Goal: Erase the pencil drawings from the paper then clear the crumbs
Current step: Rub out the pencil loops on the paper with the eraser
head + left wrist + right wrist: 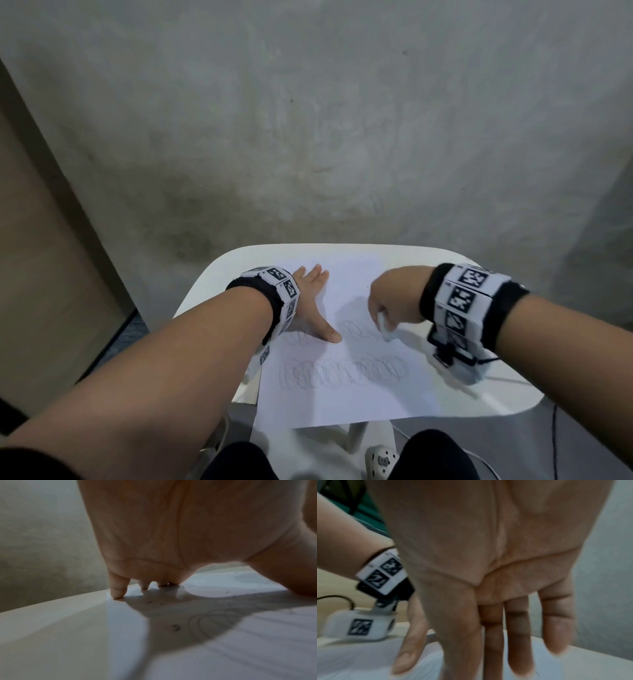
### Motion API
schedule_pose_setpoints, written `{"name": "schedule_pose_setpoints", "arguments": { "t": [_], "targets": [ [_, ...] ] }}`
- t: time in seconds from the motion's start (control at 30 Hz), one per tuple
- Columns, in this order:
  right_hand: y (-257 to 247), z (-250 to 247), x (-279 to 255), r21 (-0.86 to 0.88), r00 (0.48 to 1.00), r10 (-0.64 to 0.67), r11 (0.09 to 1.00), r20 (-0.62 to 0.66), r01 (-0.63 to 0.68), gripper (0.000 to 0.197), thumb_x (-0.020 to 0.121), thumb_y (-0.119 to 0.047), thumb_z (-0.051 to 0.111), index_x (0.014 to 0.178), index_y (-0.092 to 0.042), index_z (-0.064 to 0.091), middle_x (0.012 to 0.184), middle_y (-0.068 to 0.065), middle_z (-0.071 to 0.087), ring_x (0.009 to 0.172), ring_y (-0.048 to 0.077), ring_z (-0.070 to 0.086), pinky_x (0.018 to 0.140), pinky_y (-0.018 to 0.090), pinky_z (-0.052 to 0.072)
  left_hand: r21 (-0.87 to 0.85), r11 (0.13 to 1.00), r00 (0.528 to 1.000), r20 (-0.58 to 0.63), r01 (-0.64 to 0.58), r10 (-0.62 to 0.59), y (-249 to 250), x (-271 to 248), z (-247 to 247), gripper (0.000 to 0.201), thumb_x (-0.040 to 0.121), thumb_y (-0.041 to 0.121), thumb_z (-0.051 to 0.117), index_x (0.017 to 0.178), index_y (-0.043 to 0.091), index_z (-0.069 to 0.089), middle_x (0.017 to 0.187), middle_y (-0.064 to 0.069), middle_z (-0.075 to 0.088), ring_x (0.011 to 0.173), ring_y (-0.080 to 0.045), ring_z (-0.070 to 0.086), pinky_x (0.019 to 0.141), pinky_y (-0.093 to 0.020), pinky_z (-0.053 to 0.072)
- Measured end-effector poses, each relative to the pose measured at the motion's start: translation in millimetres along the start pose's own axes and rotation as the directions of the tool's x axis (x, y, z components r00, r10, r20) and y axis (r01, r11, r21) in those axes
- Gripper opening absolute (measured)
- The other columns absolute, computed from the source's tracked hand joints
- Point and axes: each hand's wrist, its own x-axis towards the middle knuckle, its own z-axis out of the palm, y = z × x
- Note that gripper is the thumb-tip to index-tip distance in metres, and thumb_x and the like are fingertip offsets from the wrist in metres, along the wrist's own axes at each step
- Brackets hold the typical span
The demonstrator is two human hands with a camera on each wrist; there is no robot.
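Note:
A white paper (342, 404) lies on a small white table (496, 397), its near edge hanging over the front. A long row of pencil loops (346, 373) crosses its middle, with fainter loops (356, 329) above. My left hand (313, 301) lies flat on the paper's left part, fingers spread and thumb out to the right. The left wrist view shows its fingertips (118, 593) pressed down, loops (214, 622) and dark crumbs (175, 627) beside them. My right hand (388, 308) hovers over the upper loops, gripping a white eraser (383, 323). The right wrist view hides the eraser behind blurred fingers (518, 649).
Grey concrete (308, 137) lies beyond the table and a wooden panel (41, 274) stands at the left. A thin black cable (553, 442) hangs off the right side. My knees and a white shoe (380, 459) are below the table's front edge.

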Motion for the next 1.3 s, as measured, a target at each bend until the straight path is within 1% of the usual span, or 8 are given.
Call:
{"name": "schedule_pose_setpoints", "arguments": {
  "t": [0.13,0.37,0.53,0.8,1.0,1.13,1.23,1.3],
  "targets": [
    [0.4,2.0,16.1,0.033,0.974,-0.031,0.999,-0.223,0.039,0.022,0.078,-0.009,0.053,0.083,-0.025,0.069,0.085,-0.003,0.068,0.081,0.022,0.057,0.065,0.026,0.043,-0.008,1.0,1.0,0.007,-0.001,0.001,-2.8,2.9,1.2,0.135,0.065,0.081,0.064,0.153,0.023,-0.019,0.161,0.007,-0.024,0.15,-0.021,-0.016,0.121,-0.048,-0.001],
    [-0.7,-4.1,-2.9,-0.055,0.995,-0.006,0.998,0.101,0.012,0.023,0.084,-0.009,0.06,0.091,-0.028,0.071,0.088,-0.001,0.066,0.077,0.015,0.051,0.053,0.02,0.035,-0.008,1.0,1.0,-0.003,0.0,0.0,0.1,3.2,2.7,0.134,0.067,0.079,0.065,0.154,0.022,-0.019,0.161,0.006,-0.025,0.15,-0.022,-0.017,0.12,-0.048,0.0],
    [-9.9,-11.1,20.2,-0.02,0.986,0.022,0.999,-0.166,-0.025,0.024,0.082,-0.011,0.055,0.095,-0.021,0.072,0.081,-0.005,0.063,0.077,0.02,0.052,0.065,0.024,0.039,0.001,1.0,1.0,-0.008,0.001,-0.001,-1.4,2.3,2.7,0.133,0.067,0.08,0.063,0.153,0.023,-0.019,0.161,0.006,-0.024,0.15,-0.022,-0.016,0.12,-0.047,0.0],
    [-4.2,-5.5,-3.3,0.015,0.994,0.043,0.999,0.097,-0.045,0.016,0.08,-0.01,0.062,0.082,-0.025,0.068,0.079,-0.005,0.061,0.075,0.016,0.052,0.056,0.022,0.038,0.007,1.0,1.0,0.0,-0.001,0.001,1.3,0.2,1.6,0.132,0.068,0.079,0.063,0.154,0.021,-0.019,0.161,0.005,-0.024,0.15,-0.023,-0.017,0.12,-0.048,0.0],
    [-5.8,-3.5,11.5,0.036,0.983,0.043,0.999,-0.176,-0.037,0.023,0.08,-0.011,0.054,0.091,-0.02,0.072,0.084,-0.002,0.065,0.077,0.019,0.053,0.063,0.023,0.04,0.007,1.0,1.0,-0.013,0.008,-0.007,-1.2,1.8,3.5,0.133,0.067,0.081,0.062,0.154,0.022,-0.019,0.161,0.006,-0.023,0.15,-0.023,-0.016,0.12,-0.047,0.0],
    [-1.1,10.8,-15.9,0.006,0.997,0.049,0.999,-0.053,-0.049,0.028,0.074,-0.005,0.05,0.087,-0.016,0.072,0.074,-0.006,0.055,0.069,0.018,0.044,0.05,0.021,0.029,0.005,1.0,1.0,0.002,0.005,-0.005,-0.7,2.2,3.0,0.134,0.066,0.082,0.061,0.153,0.023,-0.02,0.161,0.007,-0.024,0.15,-0.022,-0.017,0.12,-0.048,-0.001],
    [0.7,0.5,-8.5,0.019,0.996,0.053,0.998,0.07,-0.054,0.022,0.078,-0.008,0.059,0.084,-0.024,0.072,0.08,-0.002,0.065,0.073,0.018,0.052,0.054,0.02,0.036,0.019,1.0,1.0,-0.007,0.01,-0.01,0.5,0.1,3.5,0.132,0.067,0.082,0.061,0.153,0.022,-0.02,0.161,0.007,-0.024,0.15,-0.022,-0.016,0.12,-0.048,0.0],
    [-1.2,-5.8,8.9,0.042,0.998,0.047,0.998,-0.035,-0.045,0.017,0.081,-0.014,0.064,0.093,-0.023,0.073,0.093,-0.002,0.072,0.084,0.02,0.061,0.067,0.023,0.047,0.02,1.0,1.0,-0.016,0.01,-0.009,0.7,-0.4,4.2,0.132,0.067,0.081,0.061,0.154,0.022,-0.019,0.161,0.006,-0.023,0.15,-0.022,-0.015,0.12,-0.048,0.001]
  ]
}}
